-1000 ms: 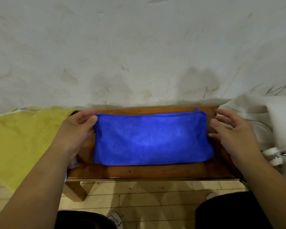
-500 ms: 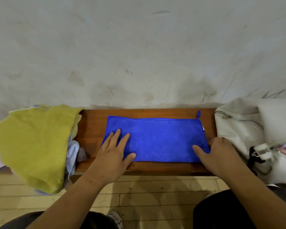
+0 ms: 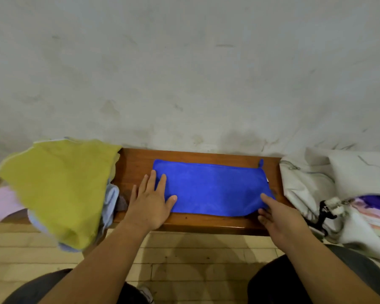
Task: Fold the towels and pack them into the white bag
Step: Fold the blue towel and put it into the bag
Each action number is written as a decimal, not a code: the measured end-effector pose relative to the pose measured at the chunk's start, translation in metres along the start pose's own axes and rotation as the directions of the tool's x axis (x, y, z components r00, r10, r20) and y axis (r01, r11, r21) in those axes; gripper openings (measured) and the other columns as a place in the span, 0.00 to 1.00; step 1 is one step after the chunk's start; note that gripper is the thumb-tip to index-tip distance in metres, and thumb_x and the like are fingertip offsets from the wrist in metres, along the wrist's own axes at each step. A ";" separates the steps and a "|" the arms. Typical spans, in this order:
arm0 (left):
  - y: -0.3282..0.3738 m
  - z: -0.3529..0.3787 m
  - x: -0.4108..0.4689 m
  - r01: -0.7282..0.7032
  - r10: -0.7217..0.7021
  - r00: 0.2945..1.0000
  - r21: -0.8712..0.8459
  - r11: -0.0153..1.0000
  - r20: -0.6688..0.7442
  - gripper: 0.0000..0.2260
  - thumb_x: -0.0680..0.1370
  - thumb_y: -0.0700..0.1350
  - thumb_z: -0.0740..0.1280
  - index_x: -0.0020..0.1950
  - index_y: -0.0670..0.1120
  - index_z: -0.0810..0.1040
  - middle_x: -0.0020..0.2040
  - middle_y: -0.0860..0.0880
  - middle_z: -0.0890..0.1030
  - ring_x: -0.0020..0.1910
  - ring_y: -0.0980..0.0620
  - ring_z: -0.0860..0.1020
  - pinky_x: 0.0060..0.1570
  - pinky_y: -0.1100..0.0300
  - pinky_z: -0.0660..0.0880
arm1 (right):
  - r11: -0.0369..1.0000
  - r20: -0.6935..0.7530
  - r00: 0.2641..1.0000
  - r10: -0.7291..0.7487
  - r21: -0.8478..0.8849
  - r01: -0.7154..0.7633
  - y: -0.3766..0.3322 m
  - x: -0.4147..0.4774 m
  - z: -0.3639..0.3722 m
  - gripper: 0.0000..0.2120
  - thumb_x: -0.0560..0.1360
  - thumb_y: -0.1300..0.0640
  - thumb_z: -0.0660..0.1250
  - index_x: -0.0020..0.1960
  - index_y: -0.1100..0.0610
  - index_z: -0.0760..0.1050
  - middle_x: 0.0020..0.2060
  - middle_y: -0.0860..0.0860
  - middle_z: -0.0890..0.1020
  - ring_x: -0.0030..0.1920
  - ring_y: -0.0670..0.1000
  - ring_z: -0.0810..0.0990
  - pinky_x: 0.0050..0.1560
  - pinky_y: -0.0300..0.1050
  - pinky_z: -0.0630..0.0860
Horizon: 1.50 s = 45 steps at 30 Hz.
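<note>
A blue towel [image 3: 211, 187] lies folded into a long rectangle on the wooden bench [image 3: 136, 163]. My left hand [image 3: 150, 200] rests flat on its left end, fingers straight. My right hand [image 3: 279, 213] is at the near right corner, with the thumb on top and the fingers curled under the edge, pinching it. The white bag [image 3: 305, 185] sits at the right end of the bench, open, with folded purple and pink towels [image 3: 373, 207] showing inside.
A heap of unfolded towels hangs over the bench's left end: a yellow-green towel [image 3: 57, 187] on top, a pink towel [image 3: 0, 205] and a light blue towel [image 3: 110, 198] beneath. A grey wall stands right behind the bench. My knees are at the bottom, above the wooden floor.
Both hands came from the towel's two short ends to its near side. The left hand now lies flat on the cloth and the right hand has taken the near right corner.
</note>
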<state>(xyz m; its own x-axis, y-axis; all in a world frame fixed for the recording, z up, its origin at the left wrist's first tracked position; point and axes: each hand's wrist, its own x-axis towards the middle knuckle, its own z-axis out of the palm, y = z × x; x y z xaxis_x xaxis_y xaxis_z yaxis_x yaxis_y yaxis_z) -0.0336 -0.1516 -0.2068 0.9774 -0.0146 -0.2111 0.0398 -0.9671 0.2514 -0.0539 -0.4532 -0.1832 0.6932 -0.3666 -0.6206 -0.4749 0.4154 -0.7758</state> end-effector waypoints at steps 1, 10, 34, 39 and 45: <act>0.001 -0.001 0.000 -0.010 0.010 1.000 -0.004 1.000 0.007 0.33 0.82 0.65 0.53 0.83 0.53 0.47 0.83 0.49 0.41 0.81 0.48 0.41 0.79 0.45 0.45 | 0.999 -0.016 0.999 -0.040 -0.005 0.040 0.001 -0.001 0.004 0.06 0.79 0.60 0.71 0.55 0.58 0.76 0.48 0.55 0.81 0.40 0.51 0.79 0.37 0.45 0.76; 0.029 -0.023 -0.007 -0.198 0.229 0.965 -0.218 0.956 0.130 0.25 0.82 0.58 0.61 0.77 0.51 0.67 0.79 0.52 0.61 0.78 0.49 0.56 0.75 0.54 0.59 | 0.964 -0.129 0.978 -0.165 0.188 0.188 -0.039 0.024 0.011 0.13 0.80 0.59 0.65 0.64 0.54 0.76 0.59 0.53 0.83 0.51 0.52 0.84 0.38 0.46 0.82; 0.029 -0.031 0.020 0.099 -0.045 0.994 -0.648 0.755 0.099 0.19 0.79 0.47 0.69 0.69 0.53 0.69 0.47 0.58 0.79 0.47 0.59 0.79 0.50 0.59 0.79 | 0.000 0.692 0.606 -0.392 -0.659 0.752 0.051 -0.044 0.091 0.17 0.71 0.32 0.66 0.54 0.39 0.76 0.73 0.40 0.70 0.76 0.44 0.64 0.78 0.55 0.60; 0.031 -0.030 0.022 0.074 -0.021 0.995 -0.598 0.798 0.095 0.18 0.79 0.46 0.70 0.67 0.52 0.70 0.49 0.54 0.81 0.45 0.55 0.81 0.41 0.62 0.78 | 0.254 0.407 0.760 -0.507 -0.772 0.583 0.023 -0.014 0.065 0.19 0.77 0.44 0.71 0.64 0.49 0.74 0.67 0.49 0.74 0.68 0.47 0.71 0.66 0.44 0.70; 0.028 -0.028 0.021 0.075 -0.026 0.994 -0.511 0.856 0.102 0.19 0.80 0.44 0.68 0.69 0.51 0.69 0.49 0.53 0.80 0.45 0.56 0.80 0.37 0.66 0.74 | 0.400 0.233 0.913 -0.334 -0.842 0.361 0.003 0.004 0.057 0.34 0.76 0.42 0.71 0.76 0.55 0.65 0.61 0.50 0.77 0.54 0.46 0.73 0.50 0.43 0.75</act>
<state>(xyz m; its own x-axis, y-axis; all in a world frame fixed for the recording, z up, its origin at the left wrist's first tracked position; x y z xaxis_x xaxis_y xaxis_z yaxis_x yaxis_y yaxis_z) -0.0061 -0.1720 -0.1775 0.9496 -0.0154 -0.3131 0.2136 -0.6992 0.6822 -0.0217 -0.4061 -0.1821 0.9179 -0.2795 -0.2816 -0.3966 -0.6675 -0.6302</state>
